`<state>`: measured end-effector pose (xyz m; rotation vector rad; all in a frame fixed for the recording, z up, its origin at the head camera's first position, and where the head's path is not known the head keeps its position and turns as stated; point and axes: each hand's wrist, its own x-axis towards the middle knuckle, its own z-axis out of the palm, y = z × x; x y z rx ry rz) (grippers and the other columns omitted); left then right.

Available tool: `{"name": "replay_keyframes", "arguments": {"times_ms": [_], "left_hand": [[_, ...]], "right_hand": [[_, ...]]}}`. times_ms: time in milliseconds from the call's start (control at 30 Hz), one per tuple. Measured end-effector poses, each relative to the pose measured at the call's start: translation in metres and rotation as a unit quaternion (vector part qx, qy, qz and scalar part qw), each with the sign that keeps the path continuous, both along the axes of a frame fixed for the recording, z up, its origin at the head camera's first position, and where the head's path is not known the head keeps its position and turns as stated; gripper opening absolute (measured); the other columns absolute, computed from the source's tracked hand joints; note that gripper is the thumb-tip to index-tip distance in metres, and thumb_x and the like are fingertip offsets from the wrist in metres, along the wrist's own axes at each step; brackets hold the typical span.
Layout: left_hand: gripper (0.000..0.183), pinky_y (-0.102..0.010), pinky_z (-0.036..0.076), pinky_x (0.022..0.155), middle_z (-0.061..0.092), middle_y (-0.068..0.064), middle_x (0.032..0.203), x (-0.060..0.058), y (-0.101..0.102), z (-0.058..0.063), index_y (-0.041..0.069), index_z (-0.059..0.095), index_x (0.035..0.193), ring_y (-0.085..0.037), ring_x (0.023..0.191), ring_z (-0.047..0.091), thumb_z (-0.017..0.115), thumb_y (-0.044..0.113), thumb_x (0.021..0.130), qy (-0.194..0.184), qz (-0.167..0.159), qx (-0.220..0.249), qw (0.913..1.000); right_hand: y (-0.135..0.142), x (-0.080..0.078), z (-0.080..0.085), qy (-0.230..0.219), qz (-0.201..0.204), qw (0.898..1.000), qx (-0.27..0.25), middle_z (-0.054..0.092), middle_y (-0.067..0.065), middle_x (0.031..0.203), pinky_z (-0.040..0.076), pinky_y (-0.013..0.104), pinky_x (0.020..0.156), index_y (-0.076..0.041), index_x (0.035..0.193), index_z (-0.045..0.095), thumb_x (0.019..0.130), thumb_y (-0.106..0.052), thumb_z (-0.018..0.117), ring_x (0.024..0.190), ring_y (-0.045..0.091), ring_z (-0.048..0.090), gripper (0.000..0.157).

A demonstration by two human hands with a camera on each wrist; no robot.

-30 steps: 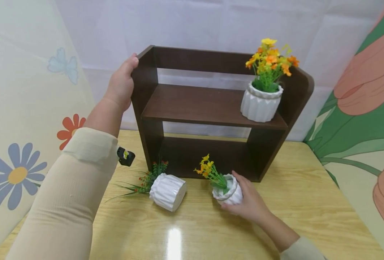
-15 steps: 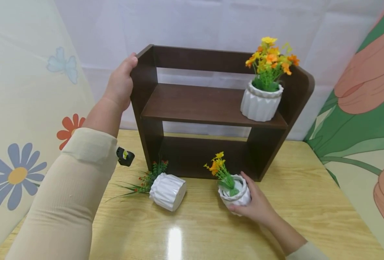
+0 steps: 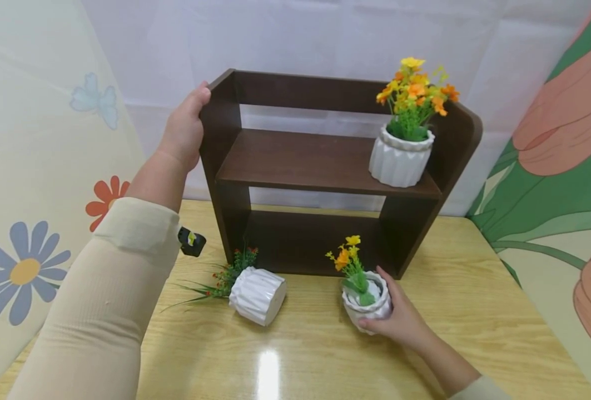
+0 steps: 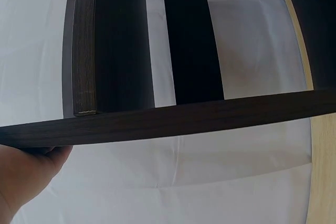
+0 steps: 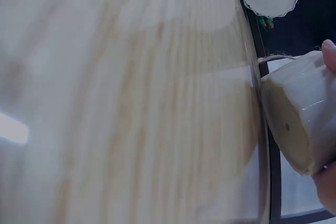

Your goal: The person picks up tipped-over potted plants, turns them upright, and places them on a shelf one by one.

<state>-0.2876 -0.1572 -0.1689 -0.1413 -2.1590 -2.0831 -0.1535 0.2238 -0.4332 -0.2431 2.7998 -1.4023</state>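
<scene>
My left hand [image 3: 182, 130] lies against the outer face of the dark brown shelf's left side panel [image 3: 220, 128], fingertips near its top corner. In the left wrist view, that hand [image 4: 31, 174] touches the panel [image 4: 173, 121] with part of the fingers hidden behind it. My right hand [image 3: 400, 316] grips a white ribbed flowerpot [image 3: 379, 314] with yellow-orange flowers [image 3: 344, 258], thumb in front and fingers round the far side. The pot leans toward me before the shelf. Its underside [image 5: 286, 127] shows in the right wrist view, raised off the table.
A second white flowerpot [image 3: 257, 295] lies on its side on the wooden table [image 3: 315, 355], its red-dotted greenery [image 3: 227, 278] pointing left. A third pot [image 3: 400, 161] with orange-yellow flowers stands upright on the upper shelf board [image 3: 305, 161], at the right. White cloth [image 3: 300, 33] hangs behind.
My right hand has moved right and slightly toward me with the flowerpot, turning it more upright so its flowers point up more. The left hand stays on the shelf panel.
</scene>
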Motion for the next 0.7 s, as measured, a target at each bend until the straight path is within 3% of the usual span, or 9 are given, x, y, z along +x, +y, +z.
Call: {"name": "replay_keyframes", "arguments": {"times_ms": [700], "left_hand": [[0.052,-0.031,0.012,0.119,0.012,0.020,0.163,0.000,0.000,0.000,0.040,0.020,0.155,-0.008,0.144,0.013,0.025,0.047,0.103,-0.002,0.000,0.004,1.0000]], "right_hand": [[0.015,0.005,-0.001,-0.013,-0.005,1.000,-0.023,0.037,0.031,0.149,0.026,0.068,0.108,-0.008,0.155,0.020,0.064,-0.020,0.091,0.134,0.052,0.038,0.117]]}}
